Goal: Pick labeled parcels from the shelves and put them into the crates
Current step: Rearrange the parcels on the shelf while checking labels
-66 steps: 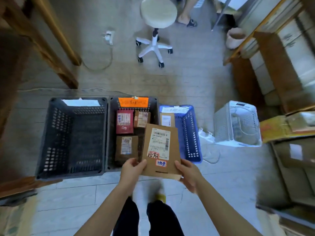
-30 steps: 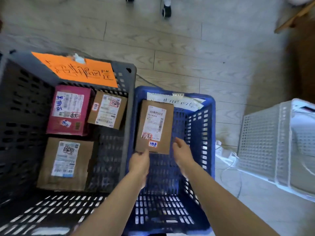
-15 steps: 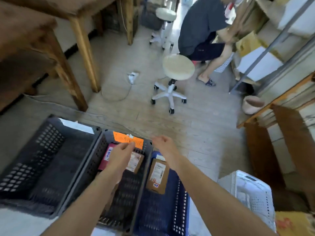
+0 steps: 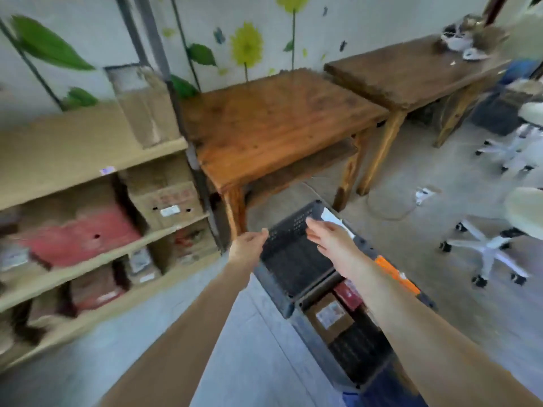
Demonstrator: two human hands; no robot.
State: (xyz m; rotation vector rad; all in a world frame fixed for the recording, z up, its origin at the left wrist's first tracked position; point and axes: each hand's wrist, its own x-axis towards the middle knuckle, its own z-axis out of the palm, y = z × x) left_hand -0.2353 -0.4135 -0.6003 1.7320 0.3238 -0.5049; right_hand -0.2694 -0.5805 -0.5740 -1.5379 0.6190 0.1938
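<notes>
Our left hand (image 4: 248,249) and right hand (image 4: 329,236) hover empty over the dark crate (image 4: 293,262), fingers (image 4: 313,224) loose and apart, while labeled parcels (image 4: 166,198) sit on the shelves (image 4: 88,171) left of it.

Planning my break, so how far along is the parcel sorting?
Done: a brown cardboard parcel and a red parcel lie in the dark grey slotted crate. In hand: nothing; left hand and right hand are both empty, fingers relaxed. Left: blurred cardboard boxes on the wooden shelves; the neighbouring dark crate shows no parcels.
</notes>
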